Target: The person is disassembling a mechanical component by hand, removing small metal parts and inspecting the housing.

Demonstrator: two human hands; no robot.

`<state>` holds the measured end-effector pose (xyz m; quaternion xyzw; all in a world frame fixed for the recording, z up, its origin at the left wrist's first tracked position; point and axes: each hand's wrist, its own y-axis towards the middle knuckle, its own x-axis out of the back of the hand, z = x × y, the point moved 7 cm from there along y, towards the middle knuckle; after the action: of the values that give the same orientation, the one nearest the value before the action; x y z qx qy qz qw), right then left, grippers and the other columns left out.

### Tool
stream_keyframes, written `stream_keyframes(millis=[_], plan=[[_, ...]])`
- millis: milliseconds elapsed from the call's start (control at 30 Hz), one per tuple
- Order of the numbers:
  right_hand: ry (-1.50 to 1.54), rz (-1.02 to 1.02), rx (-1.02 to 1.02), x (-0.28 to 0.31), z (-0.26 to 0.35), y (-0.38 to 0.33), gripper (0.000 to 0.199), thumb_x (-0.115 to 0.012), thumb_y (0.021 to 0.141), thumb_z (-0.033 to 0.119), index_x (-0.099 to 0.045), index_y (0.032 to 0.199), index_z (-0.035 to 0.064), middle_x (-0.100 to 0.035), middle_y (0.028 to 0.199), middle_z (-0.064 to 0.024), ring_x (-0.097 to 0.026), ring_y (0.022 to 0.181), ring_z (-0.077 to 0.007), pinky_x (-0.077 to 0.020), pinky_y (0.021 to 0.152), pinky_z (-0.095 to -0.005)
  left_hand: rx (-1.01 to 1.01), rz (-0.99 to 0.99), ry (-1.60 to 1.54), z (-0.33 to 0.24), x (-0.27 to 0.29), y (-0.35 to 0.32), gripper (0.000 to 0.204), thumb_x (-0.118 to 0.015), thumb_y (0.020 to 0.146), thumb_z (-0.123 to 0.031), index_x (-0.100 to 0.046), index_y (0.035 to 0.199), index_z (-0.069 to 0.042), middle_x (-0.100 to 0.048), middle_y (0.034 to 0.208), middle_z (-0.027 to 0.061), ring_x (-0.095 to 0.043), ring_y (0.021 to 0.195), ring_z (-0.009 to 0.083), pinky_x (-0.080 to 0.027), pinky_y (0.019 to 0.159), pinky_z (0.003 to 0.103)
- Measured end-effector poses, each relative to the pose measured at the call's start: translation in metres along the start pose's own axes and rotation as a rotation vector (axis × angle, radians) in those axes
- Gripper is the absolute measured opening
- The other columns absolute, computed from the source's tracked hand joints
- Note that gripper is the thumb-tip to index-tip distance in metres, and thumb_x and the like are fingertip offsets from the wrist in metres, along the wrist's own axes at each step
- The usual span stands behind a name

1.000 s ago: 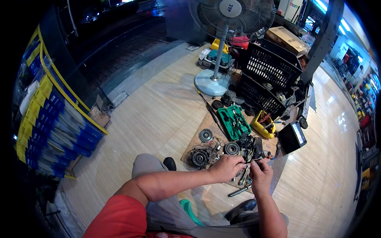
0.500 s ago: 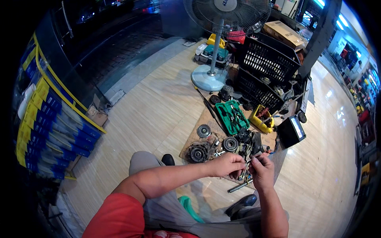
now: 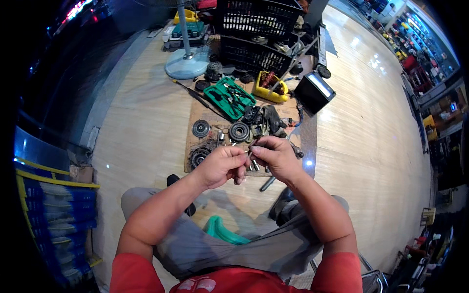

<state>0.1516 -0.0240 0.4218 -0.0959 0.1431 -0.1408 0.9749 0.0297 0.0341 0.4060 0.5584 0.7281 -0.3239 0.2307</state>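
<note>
Sitting on a green stool (image 3: pixel 222 232) with knees apart, we bring both hands together over the floor. Our left hand (image 3: pixel 221 166) curls its fingers closed, and our right hand (image 3: pixel 274 155) pinches toward it; between the fingertips sits a small dark part (image 3: pixel 251 149), too tiny to tell its kind. Just past the hands a cardboard sheet (image 3: pixel 205 115) lies on the wooden floor (image 3: pixel 141 112), carrying round metal discs (image 3: pixel 200 128), a ribbed pulley (image 3: pixel 239 132) and loose bolts (image 3: pixel 255 165). A metal rod (image 3: pixel 267 183) lies near our right knee. Farther on, an open green tool case (image 3: pixel 229 97) sits beside a yellow tray (image 3: pixel 269 87) and a black box (image 3: pixel 313 92). Beyond these stand a fan base (image 3: pixel 186 63) and stacked black crates (image 3: pixel 254 34).
</note>
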Motion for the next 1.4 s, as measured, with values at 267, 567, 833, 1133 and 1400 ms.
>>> stream_keyframes(millis=[267,567,833,1133,1400], plan=[[-0.159,-0.114,0.087,-0.001,0.004,-0.001,0.017,-0.071,0.088,0.015,-0.069,0.095,0.0003,-0.060,0.071,0.0030,-0.050,0.060,-0.0040,-0.0382,0.051,-0.0212,-0.355,-0.498,0.970,-0.029,-0.001,-0.013,0.014,-0.065,0.091,-0.013,-0.068,0.093,0.000,-0.066,0.072,0.0024,-0.058,0.061,0.0070,-0.046,0.055,0.025],[0.108,-0.014,-0.038,-0.007,0.005,-0.001,0.012,-0.069,0.088,0.012,-0.069,0.094,0.0011,-0.063,0.074,0.0006,-0.051,0.062,-0.0036,-0.0372,0.053,-0.0183,-0.116,-0.151,0.254,-0.007,0.006,-0.005,0.018,-0.059,0.096,-0.017,-0.064,0.097,0.000,-0.065,0.074,0.0042,-0.061,0.062,0.0097,-0.048,0.055,0.024],[-0.044,-0.091,0.050,0.005,-0.004,0.005,0.009,-0.069,0.088,0.011,-0.068,0.089,0.0026,-0.063,0.076,0.0025,-0.051,0.063,-0.0024,-0.0383,0.054,-0.0183,-0.404,-0.486,1.049,-0.030,-0.003,-0.010,0.017,-0.064,0.092,-0.014,-0.066,0.098,0.002,-0.068,0.077,0.0059,-0.063,0.065,0.0125,-0.049,0.058,0.024],[0.076,0.035,-0.046,-0.005,-0.005,0.005,0.013,-0.068,0.089,0.013,-0.067,0.092,0.0003,-0.066,0.077,-0.0011,-0.056,0.067,-0.0050,-0.0430,0.058,-0.0203,-0.134,-0.303,0.390,-0.007,0.011,-0.007,0.019,-0.059,0.096,-0.017,-0.064,0.094,0.001,-0.065,0.071,0.0054,-0.063,0.061,0.0138,-0.050,0.055,0.026],[-0.203,-0.029,0.123,-0.002,0.012,0.002,0.014,-0.071,0.087,0.015,-0.068,0.090,0.0014,-0.064,0.073,0.0001,-0.055,0.065,-0.0056,-0.0424,0.058,-0.0216,-0.065,-0.286,0.478,-0.010,0.006,-0.004,0.019,-0.056,0.098,-0.018,-0.063,0.093,0.000,-0.065,0.071,0.0053,-0.061,0.060,0.0116,-0.050,0.056,0.025]])
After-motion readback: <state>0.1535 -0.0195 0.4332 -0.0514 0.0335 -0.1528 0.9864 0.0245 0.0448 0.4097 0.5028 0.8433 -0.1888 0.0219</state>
